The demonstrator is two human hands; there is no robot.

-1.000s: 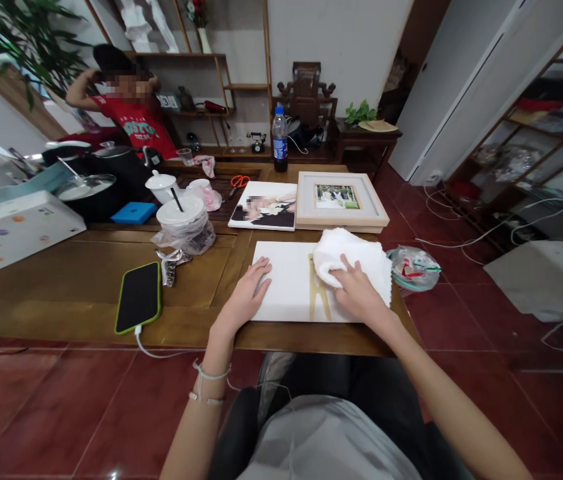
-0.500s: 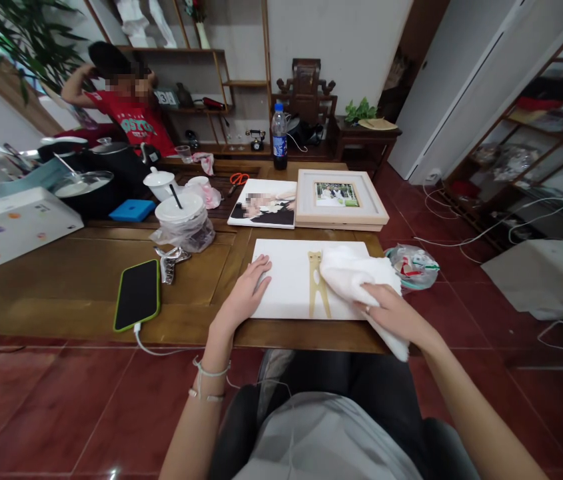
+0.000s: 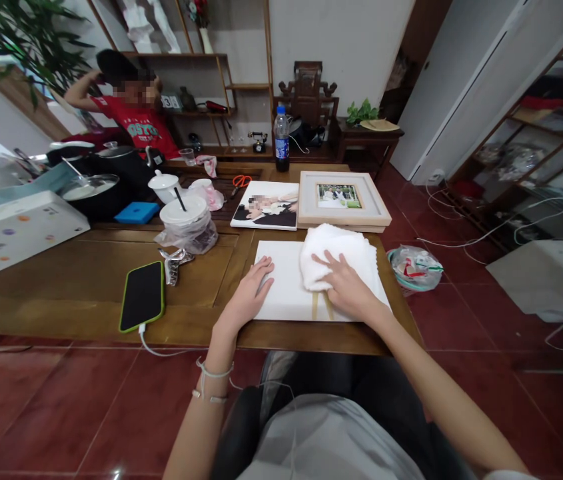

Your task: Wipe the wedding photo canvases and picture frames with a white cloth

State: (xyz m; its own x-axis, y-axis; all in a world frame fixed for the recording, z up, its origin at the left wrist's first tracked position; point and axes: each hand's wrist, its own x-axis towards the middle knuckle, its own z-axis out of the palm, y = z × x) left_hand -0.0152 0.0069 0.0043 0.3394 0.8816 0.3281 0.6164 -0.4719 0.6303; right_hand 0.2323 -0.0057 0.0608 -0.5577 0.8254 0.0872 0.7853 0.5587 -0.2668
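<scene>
A white board [image 3: 284, 293] lies flat on the wooden table in front of me. My left hand [image 3: 256, 285] rests on its left edge, fingers stretched out and holding nothing. On the board's right half lies a bunched white cloth [image 3: 318, 243]. My right hand [image 3: 345, 283] presses down on this cloth with its fingers spread flat. The lower legs of a tan stand strip [image 3: 315, 308] on the board show below the cloth; the strip's upper part is hidden under it.
Behind the board lie a photo panel [image 3: 266, 205] and a framed photo [image 3: 344, 208]. Left are a phone [image 3: 142, 298] on a cable, a lidded cup [image 3: 184, 212] and scissors [image 3: 241, 181]. A bottle [image 3: 282, 141] stands at the back; a person [image 3: 138, 123] in red is beyond the table.
My right hand has moved left and up with the white cloth, from the board's right edge onto the tan strip, covering its top. Its fingers have spread flat. My left hand stays put.
</scene>
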